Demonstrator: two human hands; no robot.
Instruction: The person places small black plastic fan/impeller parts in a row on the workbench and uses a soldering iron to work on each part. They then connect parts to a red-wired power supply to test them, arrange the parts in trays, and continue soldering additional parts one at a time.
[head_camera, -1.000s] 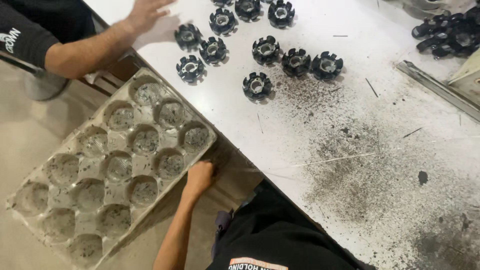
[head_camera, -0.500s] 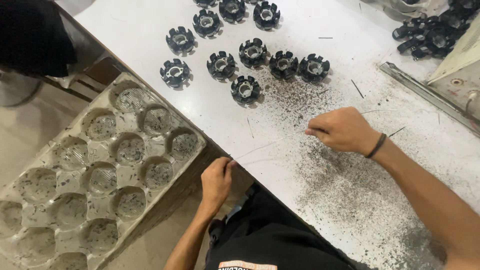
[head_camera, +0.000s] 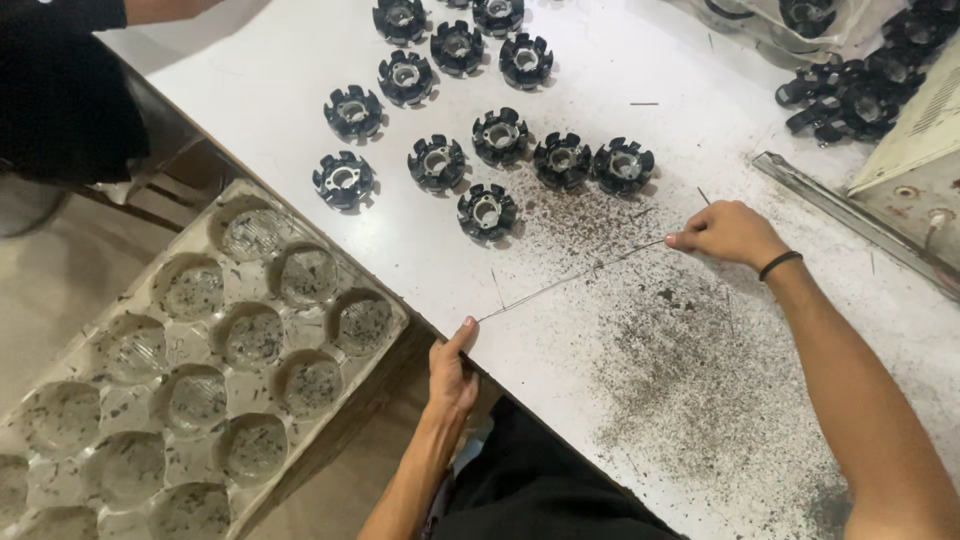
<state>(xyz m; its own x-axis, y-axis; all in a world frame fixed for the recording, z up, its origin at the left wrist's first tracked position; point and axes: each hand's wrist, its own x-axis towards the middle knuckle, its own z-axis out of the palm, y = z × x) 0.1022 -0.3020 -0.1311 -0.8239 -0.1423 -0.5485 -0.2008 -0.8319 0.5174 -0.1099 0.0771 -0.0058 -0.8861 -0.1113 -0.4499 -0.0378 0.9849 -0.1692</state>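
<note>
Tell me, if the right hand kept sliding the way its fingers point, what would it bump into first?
The right hand points left across the white table, pinching a thin wire. Going straight on, it would probably meet the nearest black toothed ring first, though the line might pass just below it.

Tray (head_camera: 120, 390): clear moulded plastic packaging with round cups, lay left of the counter (head_camera: 300, 90).
Labels, signs, screens: none.

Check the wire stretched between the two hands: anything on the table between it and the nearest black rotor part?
Nothing solid. The thin wire runs from the left hand to the right hand; only dark grit lies between it and the nearest rotor part.
</note>
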